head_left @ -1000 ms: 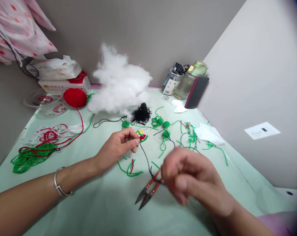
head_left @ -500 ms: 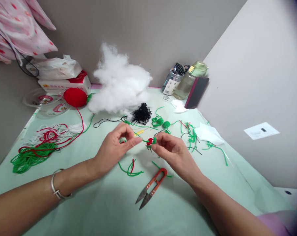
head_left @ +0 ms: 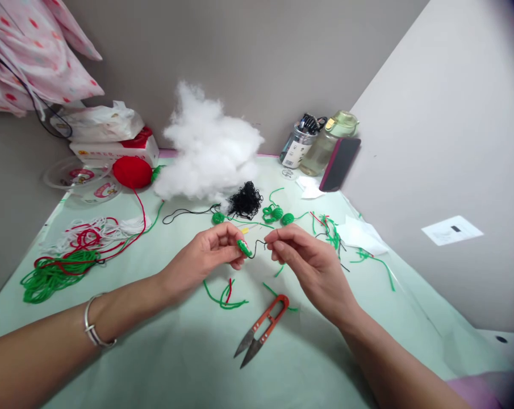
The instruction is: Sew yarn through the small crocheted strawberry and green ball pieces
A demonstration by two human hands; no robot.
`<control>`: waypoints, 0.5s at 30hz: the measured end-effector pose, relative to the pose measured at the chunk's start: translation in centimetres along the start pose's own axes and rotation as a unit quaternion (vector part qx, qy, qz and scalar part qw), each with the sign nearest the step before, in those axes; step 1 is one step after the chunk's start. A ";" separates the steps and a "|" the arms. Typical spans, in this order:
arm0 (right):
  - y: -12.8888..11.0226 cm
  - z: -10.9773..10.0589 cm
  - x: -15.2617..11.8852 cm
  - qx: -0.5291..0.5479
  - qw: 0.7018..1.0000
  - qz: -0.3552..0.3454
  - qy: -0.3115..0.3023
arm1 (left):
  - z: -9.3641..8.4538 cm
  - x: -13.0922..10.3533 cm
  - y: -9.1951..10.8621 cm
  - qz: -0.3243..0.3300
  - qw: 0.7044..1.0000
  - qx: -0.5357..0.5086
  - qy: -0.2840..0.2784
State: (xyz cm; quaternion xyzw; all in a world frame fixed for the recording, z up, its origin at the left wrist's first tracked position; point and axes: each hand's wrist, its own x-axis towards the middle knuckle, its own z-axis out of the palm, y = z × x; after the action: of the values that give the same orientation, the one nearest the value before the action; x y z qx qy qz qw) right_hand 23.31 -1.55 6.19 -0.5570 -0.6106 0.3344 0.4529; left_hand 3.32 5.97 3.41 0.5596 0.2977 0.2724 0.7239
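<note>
My left hand (head_left: 218, 247) pinches a small crocheted piece (head_left: 243, 247), green with some white and red, between thumb and fingers. From its lower edge a short black yarn strand (head_left: 257, 246) runs across to my right hand (head_left: 301, 255), whose thumb and fingertips are closed on the strand's end. Below the hands lie thread snips (head_left: 263, 329) with orange handles, blades spread and pointing toward me. Small green crocheted balls (head_left: 287, 218) rest just beyond my hands, and a tangle of black yarn (head_left: 246, 200) sits behind them.
White stuffing (head_left: 209, 147) is heaped at the back. Green yarn (head_left: 61, 275) and a red ball of yarn (head_left: 132, 172) are at left. Yarn scraps (head_left: 333, 233), a phone (head_left: 340, 165), a bottle (head_left: 325, 147) and a jar of pens (head_left: 298, 145) stand or lie at right.
The crocheted piece has passed from my right hand into my left and turned, its green side now showing. My right hand now holds the black strand instead.
</note>
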 end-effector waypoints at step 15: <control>0.5 0.5 -0.1 -0.096 0.993 -0.046 -0.040 | 0.6 -0.5 0.1 -0.022 0.999 -0.028 -0.038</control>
State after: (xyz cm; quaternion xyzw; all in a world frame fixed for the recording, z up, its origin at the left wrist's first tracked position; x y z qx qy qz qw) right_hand 22.97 -1.48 5.57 -0.5551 -0.6829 0.2748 0.3872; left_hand 3.43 5.29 3.69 0.5425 0.2749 0.2428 0.7557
